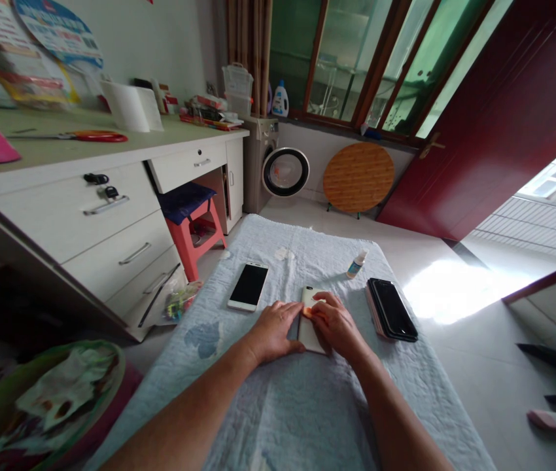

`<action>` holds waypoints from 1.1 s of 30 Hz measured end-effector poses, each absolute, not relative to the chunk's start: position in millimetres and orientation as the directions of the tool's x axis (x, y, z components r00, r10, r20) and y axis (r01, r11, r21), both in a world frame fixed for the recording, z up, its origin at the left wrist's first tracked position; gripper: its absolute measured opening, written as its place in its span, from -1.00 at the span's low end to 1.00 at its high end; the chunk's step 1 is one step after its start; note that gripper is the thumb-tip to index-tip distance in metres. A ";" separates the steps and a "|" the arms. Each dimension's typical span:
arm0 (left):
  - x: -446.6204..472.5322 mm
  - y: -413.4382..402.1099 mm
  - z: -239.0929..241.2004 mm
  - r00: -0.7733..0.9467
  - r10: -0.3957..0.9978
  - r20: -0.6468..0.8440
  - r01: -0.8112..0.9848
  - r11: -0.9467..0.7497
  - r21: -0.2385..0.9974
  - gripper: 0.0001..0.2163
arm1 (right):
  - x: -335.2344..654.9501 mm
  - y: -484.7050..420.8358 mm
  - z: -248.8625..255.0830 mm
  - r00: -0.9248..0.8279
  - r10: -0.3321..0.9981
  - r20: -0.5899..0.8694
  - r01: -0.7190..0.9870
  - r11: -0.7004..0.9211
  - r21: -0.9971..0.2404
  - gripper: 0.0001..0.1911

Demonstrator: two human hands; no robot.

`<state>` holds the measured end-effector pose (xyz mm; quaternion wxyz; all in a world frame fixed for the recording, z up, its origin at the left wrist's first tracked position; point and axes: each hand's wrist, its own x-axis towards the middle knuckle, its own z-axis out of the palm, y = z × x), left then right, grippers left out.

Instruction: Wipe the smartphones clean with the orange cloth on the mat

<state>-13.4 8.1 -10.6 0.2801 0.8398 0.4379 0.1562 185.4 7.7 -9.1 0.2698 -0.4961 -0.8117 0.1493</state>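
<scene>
A pale gold phone [309, 337] lies back side up on the cloth-covered table, its camera end away from me. My left hand [273, 331] holds it along its left edge, thumb near the bottom corner and fingers further up. In my right hand [333, 322], bent fingers press a small orange piece [308, 312], perhaps a pad, on the upper part of the phone's back. To the left, a white phone [248, 286] rests with its dark screen up. Dark phones [393, 310] are stacked at the right, below a small spray bottle [356, 264] standing upright.
The light blue cloth [297, 418] covers the table. At the left stand a desk [125, 154] with drawers, a red stool [194, 242] and a waste bin [116, 392]. Further back are a washing machine [258, 140] with its door ajar and a round wooden board [359, 176].
</scene>
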 end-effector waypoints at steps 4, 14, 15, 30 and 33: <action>-14.3 8.5 -12.6 0.565 0.825 0.029 0.642 -0.460 0.613 -0.22 | 182.0 8.1 -9.0 -0.385 0.880 0.278 0.745 0.474 -0.470 -0.83; -14.1 8.0 -10.3 0.571 0.821 0.019 0.644 -0.463 0.609 -0.25 | 171.9 -0.4 -5.2 -0.478 0.853 0.212 0.686 0.513 -0.516 -0.82; -13.9 8.0 -10.7 0.568 0.823 0.022 0.646 -0.462 0.607 -0.26 | 173.5 2.2 -6.9 -0.442 0.867 0.231 0.708 0.495 -0.504 -0.81; -13.7 8.3 -8.3 0.584 0.812 0.024 0.650 -0.485 0.585 -0.36 | 189.2 35.4 -29.5 -0.039 0.920 0.389 0.852 0.234 -0.469 -0.76; -13.9 8.9 -10.6 0.586 0.810 0.037 0.644 -0.493 0.585 -0.35 | 184.6 35.3 -26.3 -0.114 0.927 0.356 0.837 0.283 -0.468 -0.78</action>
